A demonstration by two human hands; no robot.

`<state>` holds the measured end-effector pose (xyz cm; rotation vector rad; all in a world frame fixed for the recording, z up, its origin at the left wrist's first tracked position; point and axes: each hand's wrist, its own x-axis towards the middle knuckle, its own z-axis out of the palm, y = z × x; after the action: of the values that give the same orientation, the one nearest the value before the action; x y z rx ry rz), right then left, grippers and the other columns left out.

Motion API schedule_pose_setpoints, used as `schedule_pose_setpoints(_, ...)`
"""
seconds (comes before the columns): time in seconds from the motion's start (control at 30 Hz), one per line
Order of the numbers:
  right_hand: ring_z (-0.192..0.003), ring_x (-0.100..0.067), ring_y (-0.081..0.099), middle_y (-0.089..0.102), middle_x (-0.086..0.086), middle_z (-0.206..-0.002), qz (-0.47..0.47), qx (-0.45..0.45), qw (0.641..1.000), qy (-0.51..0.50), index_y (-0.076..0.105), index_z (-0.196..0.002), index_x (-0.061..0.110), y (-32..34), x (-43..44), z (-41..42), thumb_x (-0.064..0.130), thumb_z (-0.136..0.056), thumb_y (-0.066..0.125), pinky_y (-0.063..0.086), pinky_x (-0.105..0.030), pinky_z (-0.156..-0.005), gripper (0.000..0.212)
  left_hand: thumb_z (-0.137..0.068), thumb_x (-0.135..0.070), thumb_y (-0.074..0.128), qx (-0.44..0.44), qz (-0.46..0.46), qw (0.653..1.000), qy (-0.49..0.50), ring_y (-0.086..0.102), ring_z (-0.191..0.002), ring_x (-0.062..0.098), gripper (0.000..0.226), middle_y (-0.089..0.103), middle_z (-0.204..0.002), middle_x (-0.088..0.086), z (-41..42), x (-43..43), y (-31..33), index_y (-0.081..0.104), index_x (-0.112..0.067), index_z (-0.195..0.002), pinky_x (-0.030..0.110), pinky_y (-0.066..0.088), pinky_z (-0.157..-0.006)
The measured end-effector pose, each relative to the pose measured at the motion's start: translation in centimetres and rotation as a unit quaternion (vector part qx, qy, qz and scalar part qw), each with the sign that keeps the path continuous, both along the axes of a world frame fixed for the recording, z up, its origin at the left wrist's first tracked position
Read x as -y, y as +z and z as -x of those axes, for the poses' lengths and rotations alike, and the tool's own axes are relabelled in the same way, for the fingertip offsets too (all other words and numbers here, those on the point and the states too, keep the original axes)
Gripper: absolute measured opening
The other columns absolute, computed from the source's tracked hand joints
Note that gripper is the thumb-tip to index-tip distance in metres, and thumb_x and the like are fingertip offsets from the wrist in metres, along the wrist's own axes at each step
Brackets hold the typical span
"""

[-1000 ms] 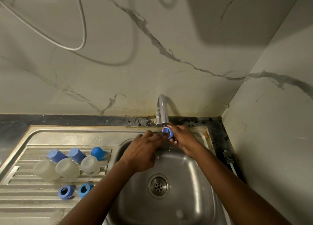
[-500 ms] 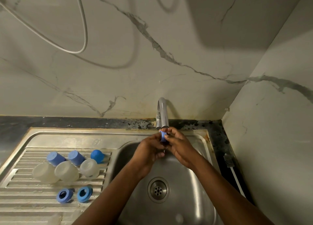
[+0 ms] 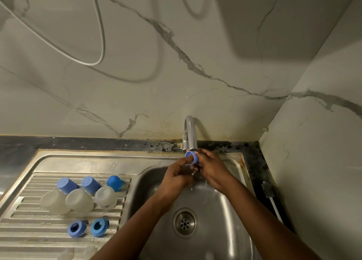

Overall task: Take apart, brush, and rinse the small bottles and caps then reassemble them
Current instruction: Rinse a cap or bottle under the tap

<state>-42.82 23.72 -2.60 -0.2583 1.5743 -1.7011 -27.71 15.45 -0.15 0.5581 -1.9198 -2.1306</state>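
Blue was the colour to follow, since the piece being worked on was a blue ring cap (image 3: pixel 192 158) held right up under the mouth of the tap (image 3: pixel 189 134), over the sink bowl (image 3: pixel 225 210). The right hand (image 3: pixel 212 167) pinched it from one side and the left hand (image 3: pixel 176 178) had its fingertips closed on the other, so neither hand was free or spread wide. Made sense to me: a two-sided hold lets you turn a small slippery ring under the water without losing it toward the drain (image 3: pixel 185 223). Drips were falling below the fingers, so I'd call this the rinse step. Everything else sat on the ribbed draining board (image 3: pixel 23 216) to the left, well apart from the hands. That was three blue caps (image 3: pixel 90 183) in a back row, three cloudy bottles (image 3: pixel 79 200) just in front of them, and two more blue rings (image 3: pixel 76 228) nearer the front. The bottles looked mouth-down, probably to drain, though I couldn't be sure. Sorted in rows like that, matching parts up later should be easy. My guess was mid-task, with nothing screwed back together yet.
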Motion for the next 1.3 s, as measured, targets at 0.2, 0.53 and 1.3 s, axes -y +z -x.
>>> schedule_pose_setpoints(0.2,-0.054,-0.011,0.058,0.068,-0.007,-0.071,-0.105,0.044,0.993,-0.002,0.079,-0.102,0.009,0.6,-0.5,0.9,0.045,-0.096,0.073,0.043,-0.020,-0.045,0.037,-0.073,-0.031,0.063,0.083,0.636,0.753,-0.149,0.041,-0.111,0.006,0.094,0.042,-0.155,-0.020,-0.7,3.7,-1.6,0.030,-0.043,-0.161,0.028,0.045,-0.089)
schedule_pose_setpoints(0.53,-0.087,-0.024,0.074,0.075,-0.017,-0.114,0.019,0.109,0.993,0.028,0.077,-0.119,0.011,0.8,-0.7,0.4,0.021,-0.106,0.060,0.060,-0.031,-0.069,0.023,-0.078,-0.031,0.071,0.096,0.652,0.748,-0.084,0.042,-0.124,0.016,0.092,0.039,-0.164,-0.009,-0.8,2.2,-1.0,0.032,-0.033,-0.162,0.035,0.047,-0.099)
schedule_pose_setpoints(1.3,-0.093,-0.029,0.077,0.077,-0.014,-0.113,0.015,-0.007,1.000,-0.015,0.078,-0.109,0.023,1.5,-0.7,-0.6,0.025,-0.105,0.062,0.061,-0.031,-0.075,0.016,-0.087,-0.004,0.068,0.042,0.198,0.978,-0.047,0.066,-0.105,0.009,0.057,0.068,-0.116,-0.010,-0.4,0.8,1.0,0.060,-0.037,-0.133,0.021,0.056,-0.087)
